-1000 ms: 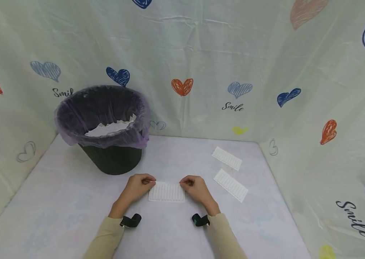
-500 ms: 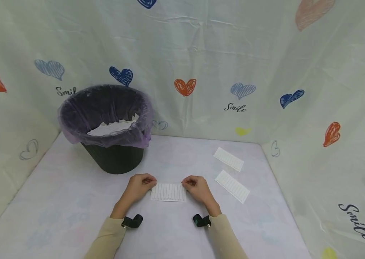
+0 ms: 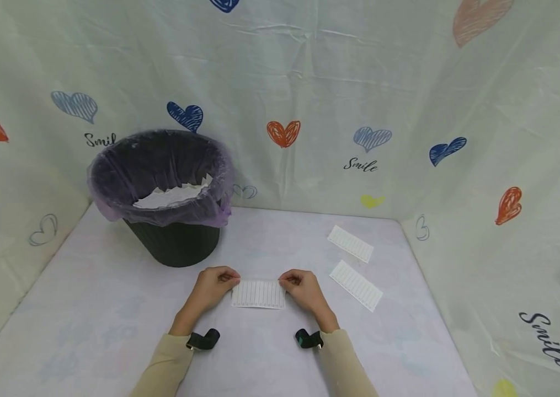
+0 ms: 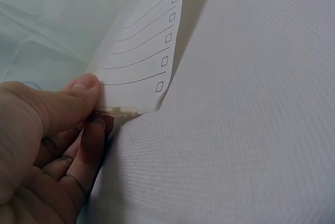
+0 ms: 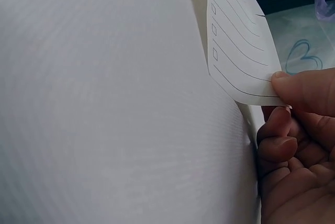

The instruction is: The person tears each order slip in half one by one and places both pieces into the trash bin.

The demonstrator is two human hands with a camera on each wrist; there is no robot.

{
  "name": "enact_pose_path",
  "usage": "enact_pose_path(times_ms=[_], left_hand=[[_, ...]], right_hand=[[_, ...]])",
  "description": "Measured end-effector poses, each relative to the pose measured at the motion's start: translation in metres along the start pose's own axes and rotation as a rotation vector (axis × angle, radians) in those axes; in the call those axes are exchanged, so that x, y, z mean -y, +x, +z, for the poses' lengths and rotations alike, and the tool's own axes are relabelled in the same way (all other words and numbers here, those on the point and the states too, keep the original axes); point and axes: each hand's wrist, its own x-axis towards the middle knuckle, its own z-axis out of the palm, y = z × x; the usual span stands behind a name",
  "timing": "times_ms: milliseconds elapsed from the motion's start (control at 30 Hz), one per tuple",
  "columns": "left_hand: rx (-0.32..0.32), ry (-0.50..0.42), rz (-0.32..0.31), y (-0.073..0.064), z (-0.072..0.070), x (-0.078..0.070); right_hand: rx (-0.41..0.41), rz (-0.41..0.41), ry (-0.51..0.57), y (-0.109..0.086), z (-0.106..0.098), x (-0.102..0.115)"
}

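Note:
A white paper slip (image 3: 258,294), printed with parallel lines and a row of small boxes, is held between both hands at the middle of the table. My left hand (image 3: 213,288) pinches its far left corner between thumb and fingers. At the far right corner, my right hand (image 3: 304,289) does the same. The left wrist view shows the slip (image 4: 141,51) bending, with a rough brownish strip along its left end. In the right wrist view the thumb lies on top of the slip (image 5: 243,72), whose near edge reaches down close to the tabletop.
Two similar paper slips (image 3: 356,285) (image 3: 351,243) lie on the table to the right. A black bin (image 3: 180,242) with a purple liner stands at the back left, white paper (image 3: 170,197) inside it. A curtain with printed hearts (image 3: 309,71) encloses the back and sides.
The head view has shifted slightly. Both hands keep their hold on the slip's far corners, and its near edge looks a little more curved than a second ago.

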Motion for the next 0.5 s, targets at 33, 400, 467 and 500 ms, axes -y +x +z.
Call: enact_pose_path(times_ms=[33,400,467,500], left_hand=[[0.000,-0.001,0.002,0.0001,0.0001,0.0001],[-0.003,-0.010,0.002,0.0003,0.0003,0.0014],[-0.005,-0.010,0.003,0.0001,0.0005,0.0014],[-0.006,-0.010,0.004,-0.0002,0.0005,0.0015]], right_hand=[[-0.002,0.000,0.004,-0.0002,-0.0001,0.0001],[-0.003,0.002,0.014,-0.0010,0.0001,-0.0020],[-0.002,-0.014,0.012,-0.0014,-0.0004,-0.0017],[-0.002,-0.006,0.015,-0.0016,-0.0004,-0.0012]])
